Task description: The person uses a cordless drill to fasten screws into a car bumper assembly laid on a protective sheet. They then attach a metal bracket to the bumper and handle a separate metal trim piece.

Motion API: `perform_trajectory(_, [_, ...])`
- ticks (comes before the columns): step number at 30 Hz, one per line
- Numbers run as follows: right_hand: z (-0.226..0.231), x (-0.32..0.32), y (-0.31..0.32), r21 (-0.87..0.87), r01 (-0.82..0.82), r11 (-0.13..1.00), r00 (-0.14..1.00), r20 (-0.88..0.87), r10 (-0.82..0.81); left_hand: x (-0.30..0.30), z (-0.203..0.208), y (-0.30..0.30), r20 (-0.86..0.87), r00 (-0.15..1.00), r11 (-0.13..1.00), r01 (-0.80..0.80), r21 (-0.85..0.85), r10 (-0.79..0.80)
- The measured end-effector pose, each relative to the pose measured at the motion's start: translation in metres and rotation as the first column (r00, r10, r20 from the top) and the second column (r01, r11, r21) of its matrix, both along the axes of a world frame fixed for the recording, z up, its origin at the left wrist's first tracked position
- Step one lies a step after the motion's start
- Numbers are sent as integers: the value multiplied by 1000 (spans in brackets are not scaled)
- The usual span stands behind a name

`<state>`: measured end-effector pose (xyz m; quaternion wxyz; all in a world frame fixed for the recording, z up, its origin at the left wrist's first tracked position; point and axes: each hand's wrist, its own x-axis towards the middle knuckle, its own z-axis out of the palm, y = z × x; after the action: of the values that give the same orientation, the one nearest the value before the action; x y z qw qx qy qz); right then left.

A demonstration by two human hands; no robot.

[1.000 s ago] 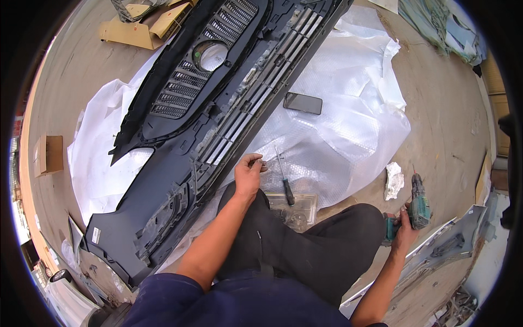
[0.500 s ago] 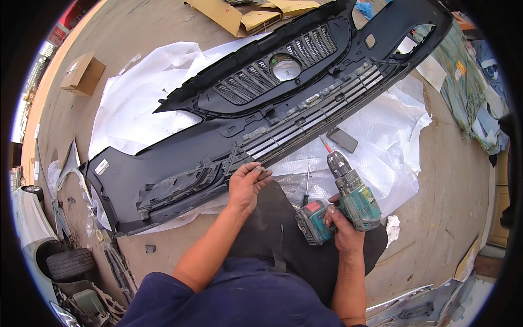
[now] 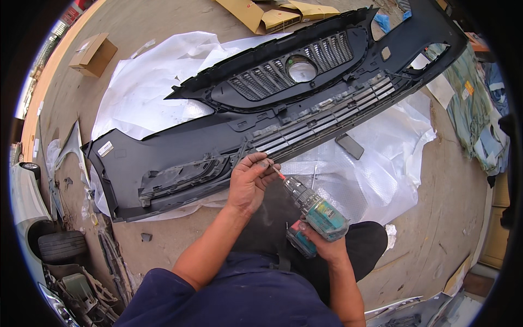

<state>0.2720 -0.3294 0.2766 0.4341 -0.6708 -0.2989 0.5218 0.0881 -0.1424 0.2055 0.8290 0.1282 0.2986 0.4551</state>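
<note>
My right hand grips a teal and black cordless drill by its handle, the chuck aimed up and left. The tip of its red-banded bit meets the fingertips of my left hand. Those fingers pinch a small screw-like piece, mostly covered. Just beyond my left hand lies a large black car bumper, inner side up. It carries a mesh grille with a round opening and a slatted lower grille.
White wrapping sheet lies under the bumper. A phone and a partly hidden screwdriver rest on it. A cardboard box stands at far left, car parts at near left. Crumpled greenish sheeting lies at right.
The drill has swung left and its bit has come to my left fingertips. My left hand still pinches, slightly more raised. The view has shifted a little.
</note>
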Motion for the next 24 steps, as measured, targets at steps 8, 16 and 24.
perform_trajectory(8, [-4, -2, 7, -9, -21, 1000, 1000, -10, 21, -9, -7, 0, -27, 999, 1000, 19, 9, -19])
perform_trajectory(16, [-6, 6, 24, -75, -34, 997, 988, -154, 22, -23, -15, 4, -146, 984, 995, 99, 13, -97])
perform_trajectory(24, [-17, 7, 58, -14, -302, 953, 934, 198, 298, -31, -43, 15, -225, 971, 986, 51, -156, -86])
